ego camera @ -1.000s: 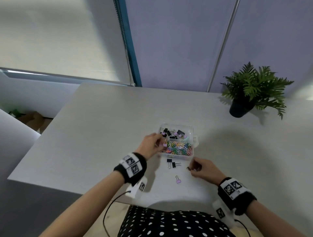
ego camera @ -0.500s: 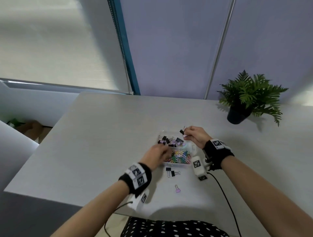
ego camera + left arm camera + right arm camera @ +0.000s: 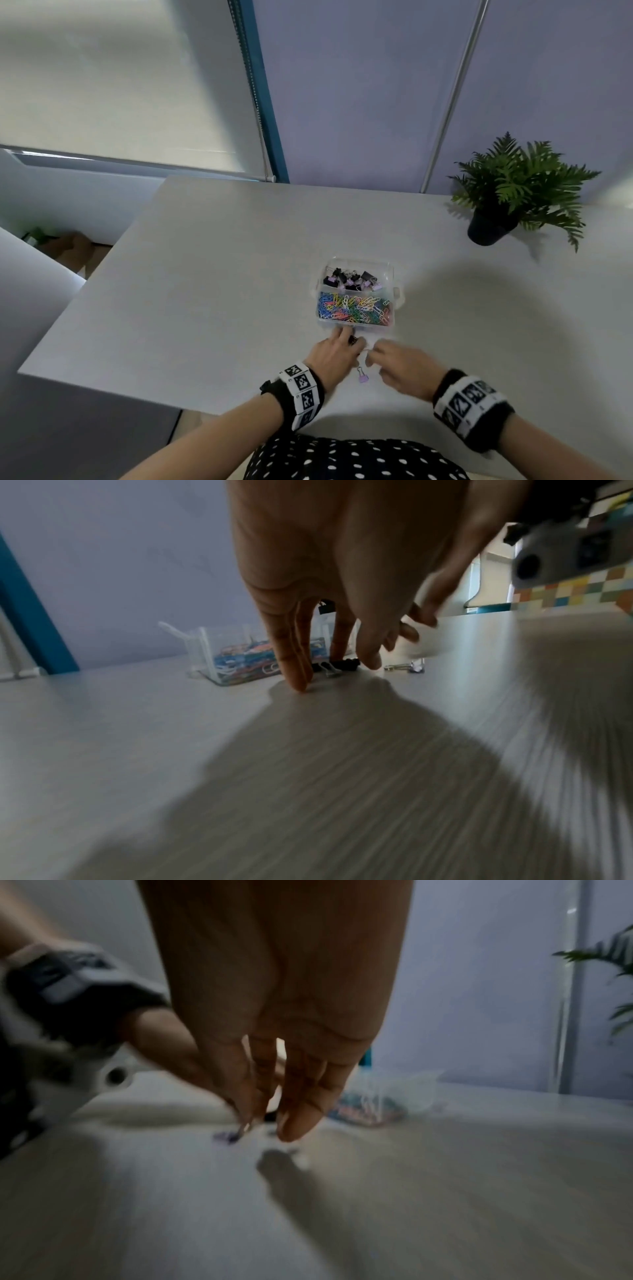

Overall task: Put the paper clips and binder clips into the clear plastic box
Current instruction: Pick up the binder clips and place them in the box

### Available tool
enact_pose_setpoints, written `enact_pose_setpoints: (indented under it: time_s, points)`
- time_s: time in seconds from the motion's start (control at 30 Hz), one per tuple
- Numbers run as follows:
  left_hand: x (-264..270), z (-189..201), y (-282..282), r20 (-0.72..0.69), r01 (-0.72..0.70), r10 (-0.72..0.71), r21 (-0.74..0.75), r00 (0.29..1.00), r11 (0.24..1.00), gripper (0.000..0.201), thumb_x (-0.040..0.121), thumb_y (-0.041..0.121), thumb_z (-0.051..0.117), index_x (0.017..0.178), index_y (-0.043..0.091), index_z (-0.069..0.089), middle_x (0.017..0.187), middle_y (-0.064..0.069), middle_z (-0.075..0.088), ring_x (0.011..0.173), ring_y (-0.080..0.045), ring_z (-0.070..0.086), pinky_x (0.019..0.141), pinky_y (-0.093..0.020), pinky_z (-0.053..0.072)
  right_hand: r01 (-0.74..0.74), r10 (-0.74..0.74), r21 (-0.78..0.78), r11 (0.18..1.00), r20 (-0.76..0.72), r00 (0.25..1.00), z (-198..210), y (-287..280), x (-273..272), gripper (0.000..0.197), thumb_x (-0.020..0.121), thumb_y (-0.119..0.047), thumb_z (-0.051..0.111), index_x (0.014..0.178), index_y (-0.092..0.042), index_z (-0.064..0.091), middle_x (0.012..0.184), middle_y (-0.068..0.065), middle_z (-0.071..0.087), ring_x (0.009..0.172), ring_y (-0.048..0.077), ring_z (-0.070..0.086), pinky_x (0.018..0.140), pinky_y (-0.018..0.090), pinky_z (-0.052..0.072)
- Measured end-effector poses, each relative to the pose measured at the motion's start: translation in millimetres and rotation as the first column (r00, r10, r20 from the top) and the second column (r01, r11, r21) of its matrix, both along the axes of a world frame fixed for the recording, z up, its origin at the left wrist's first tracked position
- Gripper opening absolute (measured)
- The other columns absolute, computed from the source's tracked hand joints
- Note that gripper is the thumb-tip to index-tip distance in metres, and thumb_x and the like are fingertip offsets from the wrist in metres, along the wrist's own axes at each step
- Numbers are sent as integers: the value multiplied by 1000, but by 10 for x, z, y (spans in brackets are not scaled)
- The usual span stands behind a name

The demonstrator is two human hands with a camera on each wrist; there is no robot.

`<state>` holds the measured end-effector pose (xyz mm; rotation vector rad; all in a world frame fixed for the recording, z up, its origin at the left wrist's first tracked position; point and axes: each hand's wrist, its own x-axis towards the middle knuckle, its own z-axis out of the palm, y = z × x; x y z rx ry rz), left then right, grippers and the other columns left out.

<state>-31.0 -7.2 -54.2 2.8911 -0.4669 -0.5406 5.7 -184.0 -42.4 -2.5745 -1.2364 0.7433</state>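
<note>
So the pale worktop (image 3: 212, 274) has a potted fern (image 3: 510, 192) off in the far right corner, well away from everything, and nothing sits between the hands and the clear plastic box (image 3: 356, 294) in the middle. The box has its long side running away from the person, split in two: binder clips (image 3: 352, 277), black and lilac, in the far compartment, a heap of colourful paper clips (image 3: 352, 308) in the near one. Just in front of the box's near edge there are loose black binder clips (image 3: 342, 664) lying flat on the worktop, and the left hand (image 3: 337, 353) is right over them, fingers (image 3: 294, 669) pointing down and spread a bit, one fingertip touching the worktop beside the clips. They aren't visibly wrapped around anything, so it looks open to me. A small lilac binder clip (image 3: 362, 376) lies between the two hands, nearer the person, wire handles pointing away toward the box. The right hand (image 3: 400, 366) is just right of it, fingers (image 3: 301, 1118) hanging down close to the worktop. The wrist view is too blurry, so I honestly can't tell if they're pinching the clip or only near it.
</note>
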Motion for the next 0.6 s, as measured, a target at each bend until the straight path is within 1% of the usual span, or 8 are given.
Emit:
enact_pose_setpoints:
  time_s: [0.07, 0.13, 0.27, 0.33, 0.4, 0.43, 0.5, 0.6]
  points:
    - [20, -8, -4, -9, -18, 18, -32, 1000, 999, 38, 92, 15, 47, 129, 17, 36, 133, -15, 34, 122, -31, 39, 88, -44, 53, -67, 66, 16, 998, 26, 997, -142, -9, -166, 35, 84, -14, 44, 119, -15, 46, 121, 8, 44, 111, 25, 44, 84, 42, 47]
    - [31, -28, 21, -19, -28, 27, -55, 999, 998, 39, 92, 11, 45, 128, 19, 36, 130, -14, 35, 120, -31, 39, 89, -44, 52, -96, 90, 45, 994, 107, 990, -239, 32, -226, 33, 80, -16, 54, 113, -16, 48, 114, 9, 49, 106, 26, 48, 78, 42, 50]
    - [-5, -53, 106, -24, -25, 23, -58, 999, 998, 31, 96, 13, 40, 126, 21, 37, 131, -15, 35, 118, -31, 44, 94, -42, 50, -150, 139, 22, 988, 262, 955, -286, 80, -256, 41, 58, -27, 79, 82, -20, 46, 87, -3, 56, 79, 15, 58, 54, 25, 50]
    - [-40, -57, 156, -24, -30, 29, -46, 999, 998, 29, 97, 16, 38, 125, 23, 38, 131, -15, 35, 116, -31, 46, 93, -42, 51, -169, 162, -2, 986, 290, 943, -291, 83, -237, 48, 49, -35, 81, 75, -24, 42, 76, -10, 55, 67, 8, 57, 46, 19, 45]
    - [-67, -44, 194, -36, -53, 52, -34, 998, 998, 30, 97, 18, 38, 127, 23, 38, 128, -15, 37, 114, -32, 47, 91, -41, 50, -157, 138, 33, 987, 316, 939, -306, 46, -214, 39, 53, -33, 75, 72, -25, 42, 72, -10, 54, 62, 8, 56, 45, 19, 44]
    - [-76, -23, 193, -45, -72, 71, -35, 996, 997, 30, 97, 22, 38, 127, 22, 38, 127, -15, 37, 113, -32, 47, 90, -41, 50, -137, 110, 70, 988, 299, 948, -310, 20, -218, 29, 58, -29, 66, 72, -25, 42, 72, -9, 54, 63, 9, 56, 48, 21, 46]
    - [-72, 26, 146, -76, -118, 114, -48, 991, 992, 34, 94, 34, 41, 125, 20, 39, 128, -15, 36, 114, -33, 46, 90, -43, 50, -17, -1, 208, 978, 86, 996, -294, -44, -217, 11, 65, -20, 49, 76, -22, 46, 76, -4, 53, 70, 13, 53, 61, 25, 46]
    - [-24, 58, -19, -93, -170, 167, -32, 982, 985, 44, 87, 40, 55, 122, 16, 42, 130, -14, 35, 118, -33, 42, 91, -45, 51, 212, -147, 354, 911, -201, 969, -121, -109, -76, 12, 69, -7, 53, 80, -12, 55, 75, -5, 50, 66, 1, 44, 63, 14, 38]
